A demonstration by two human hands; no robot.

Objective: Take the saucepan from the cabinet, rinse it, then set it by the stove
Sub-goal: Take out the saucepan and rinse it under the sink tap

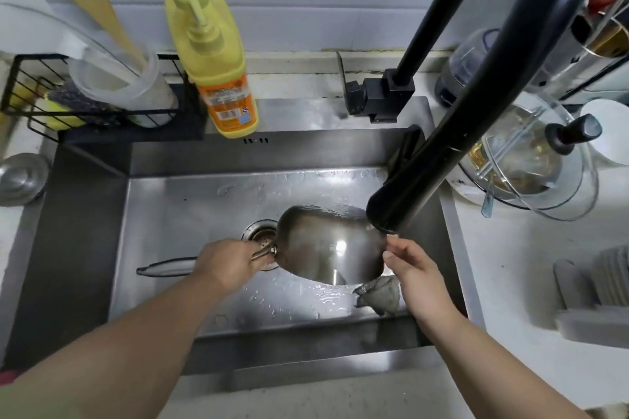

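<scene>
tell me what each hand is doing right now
Left hand: grips the saucepan handle.
Right hand: open, fingers at the saucepan's rim.

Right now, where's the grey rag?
Head view: the grey rag lies crumpled on the sink floor, lower right, just below the saucepan, beside the right hand.

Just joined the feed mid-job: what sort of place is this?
A home kitchen, most likely, at the sink: black faucet overhead, dish soap bottle on the rim, and a saucepan held over the drain.
</scene>
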